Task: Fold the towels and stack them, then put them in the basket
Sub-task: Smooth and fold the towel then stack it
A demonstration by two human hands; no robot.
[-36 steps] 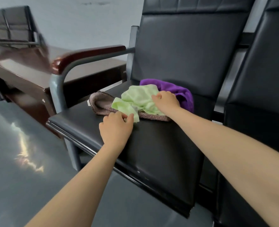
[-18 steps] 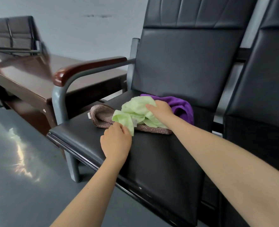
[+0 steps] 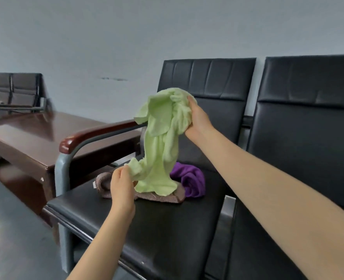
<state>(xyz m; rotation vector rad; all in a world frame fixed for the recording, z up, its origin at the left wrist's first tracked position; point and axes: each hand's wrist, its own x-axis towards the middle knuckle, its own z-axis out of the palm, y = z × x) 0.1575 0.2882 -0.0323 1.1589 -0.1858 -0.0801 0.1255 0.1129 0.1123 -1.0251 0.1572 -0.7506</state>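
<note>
Dangling crumpled from both gripping hands, right (image 3: 197,118) high, left (image 3: 121,184) low: the green towel (image 3: 163,142).

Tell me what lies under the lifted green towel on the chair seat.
Under the green towel lies a brown towel on the chair seat, with a purple towel beside it. The brown towel's middle is hidden by the hanging cloth.

The green towel (image 3: 163,138), bunched on the brown towel (image 3: 163,196) a second ago, now hangs lifted above it, only its lower edge touching. The right hand (image 3: 197,118), earlier low on the pile, is raised toward 12 o'clock, its grip closed on the upper bunch. The left hand (image 3: 121,188) pinches a lower corner at 9 o'clock of the hanging cloth. The purple towel (image 3: 191,178) shows more fully.
</note>
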